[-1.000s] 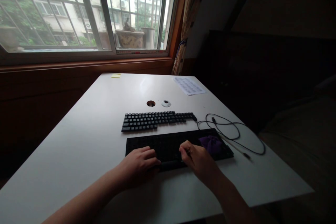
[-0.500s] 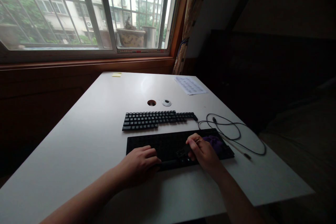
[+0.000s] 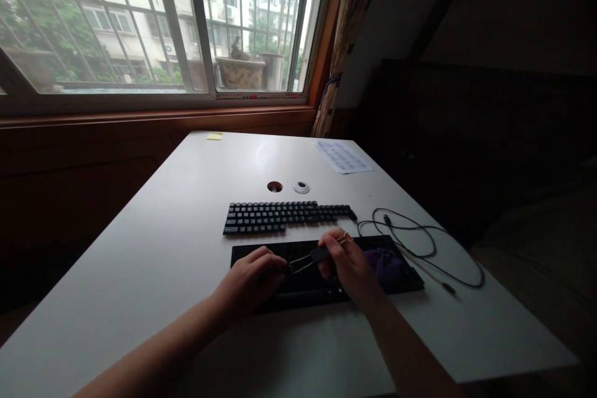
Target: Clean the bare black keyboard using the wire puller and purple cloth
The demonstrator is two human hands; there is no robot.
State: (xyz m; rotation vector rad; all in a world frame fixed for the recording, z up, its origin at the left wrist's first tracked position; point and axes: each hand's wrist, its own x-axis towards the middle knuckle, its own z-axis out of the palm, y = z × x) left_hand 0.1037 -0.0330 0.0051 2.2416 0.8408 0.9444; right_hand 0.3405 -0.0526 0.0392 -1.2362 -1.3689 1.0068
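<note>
A black keyboard lies across the near part of the white table, partly covered by both hands. My right hand is closed around the dark handle of a wire keycap puller. Its wire prongs point left over the keyboard. At their tips is my left hand, fingers curled and pressed together above the keyboard's left half. A small dark piece seems to be at its fingertips, too dim to name. Several black keycaps stand in rows just behind the keyboard. Purple cloth rests on the keyboard's right end.
A thin black cable loops over the table's right side. Farther back are a round hole, a white ring-shaped cover, printed sheets and a yellow sticky note. A barred window stands beyond.
My right hand has moved left with the keycap puller, bringing its wire tips up to my left fingers. My left fingers have lifted and curled. The view has shifted slightly.
</note>
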